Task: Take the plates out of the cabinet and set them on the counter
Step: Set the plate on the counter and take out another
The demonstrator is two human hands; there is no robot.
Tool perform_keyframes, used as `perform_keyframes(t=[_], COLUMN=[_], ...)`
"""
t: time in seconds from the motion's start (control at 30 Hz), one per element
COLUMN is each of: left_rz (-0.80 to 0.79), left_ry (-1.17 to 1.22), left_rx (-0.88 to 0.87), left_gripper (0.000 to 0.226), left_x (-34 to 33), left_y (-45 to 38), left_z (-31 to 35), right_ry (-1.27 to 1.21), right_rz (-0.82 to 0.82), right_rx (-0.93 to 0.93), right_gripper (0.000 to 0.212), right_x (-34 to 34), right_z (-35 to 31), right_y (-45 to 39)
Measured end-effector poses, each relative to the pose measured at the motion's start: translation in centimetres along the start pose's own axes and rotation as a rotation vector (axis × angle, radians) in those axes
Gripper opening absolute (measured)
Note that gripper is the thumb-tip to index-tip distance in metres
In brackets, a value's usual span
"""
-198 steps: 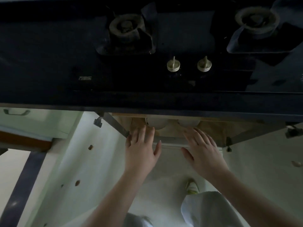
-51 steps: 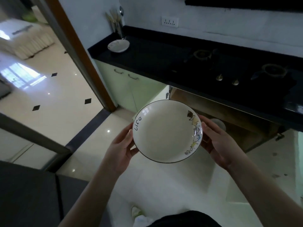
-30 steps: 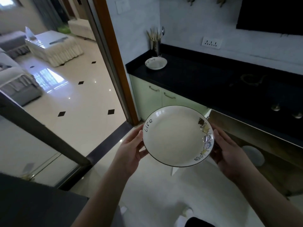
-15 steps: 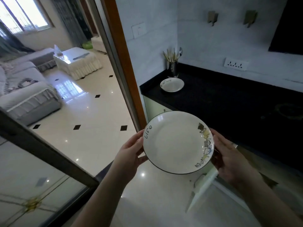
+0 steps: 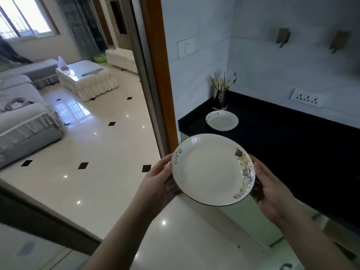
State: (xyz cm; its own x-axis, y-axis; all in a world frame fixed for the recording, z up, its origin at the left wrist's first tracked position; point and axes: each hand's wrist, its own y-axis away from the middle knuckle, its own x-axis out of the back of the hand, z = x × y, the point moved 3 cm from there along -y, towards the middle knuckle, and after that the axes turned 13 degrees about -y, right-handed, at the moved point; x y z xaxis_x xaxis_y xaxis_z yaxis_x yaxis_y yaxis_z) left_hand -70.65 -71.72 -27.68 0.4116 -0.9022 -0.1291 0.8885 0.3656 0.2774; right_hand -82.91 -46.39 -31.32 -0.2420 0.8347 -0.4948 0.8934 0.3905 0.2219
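Note:
I hold a white plate [image 5: 209, 169] with a dark rim, the word "life" and small cartoon figures, level in front of me over the floor, just short of the black counter [image 5: 288, 141]. My left hand [image 5: 157, 184] grips its left edge and my right hand [image 5: 272, 190] grips its right edge, fingers under the plate. A second white plate [image 5: 222, 120] lies on the counter's far left corner. The cabinet is out of view.
A metal utensil holder [image 5: 221, 97] with chopsticks stands behind the plate on the counter. A wall socket [image 5: 306, 98] sits above the counter. An orange door frame [image 5: 158, 75] stands to the left, with the living room floor beyond. Pale green cabinet fronts [image 5: 251, 221] run below the counter.
I have stood up from the cabinet and turned left along the counter with the plate in both hands. The counter corner with the other plate has come closer.

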Motion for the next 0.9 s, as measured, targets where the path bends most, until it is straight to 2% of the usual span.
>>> perform_keyframes(t=[0.13, 0.27, 0.43, 0.73, 0.9], left_rz=[-0.028, -0.124, -0.227, -0.392, -0.430], left_ry=[-0.013, -0.066, -0.062, -0.240, -0.286], left_rx=[0.013, 0.010, 0.093, 0.145, 0.174], left_gripper=[0.022, 0.024, 0.020, 0.021, 0.026], left_x=[1.6, 0.4, -4.0, -14.7, -17.5], left_y=[-5.1, -9.8, -15.5, -26.1, -31.0], left_z=[1.9, 3.0, 2.7, 2.5, 1.1], right_ry=[0.049, 0.026, -0.042, -0.160, -0.151], right_rz=[0.025, 0.105, 0.221, 0.381, 0.391], right_rx=[0.037, 0.068, 0.098, 0.164, 0.113], right_gripper=[0.029, 0.029, 0.029, 0.026, 0.027], right_x=[-2.1, -1.1, 2.6, 10.2, 13.1], right_z=[-0.4, -0.8, -2.5, -6.3, -6.8], right_y=[-2.9, -4.6, -7.3, -13.0, -16.5])
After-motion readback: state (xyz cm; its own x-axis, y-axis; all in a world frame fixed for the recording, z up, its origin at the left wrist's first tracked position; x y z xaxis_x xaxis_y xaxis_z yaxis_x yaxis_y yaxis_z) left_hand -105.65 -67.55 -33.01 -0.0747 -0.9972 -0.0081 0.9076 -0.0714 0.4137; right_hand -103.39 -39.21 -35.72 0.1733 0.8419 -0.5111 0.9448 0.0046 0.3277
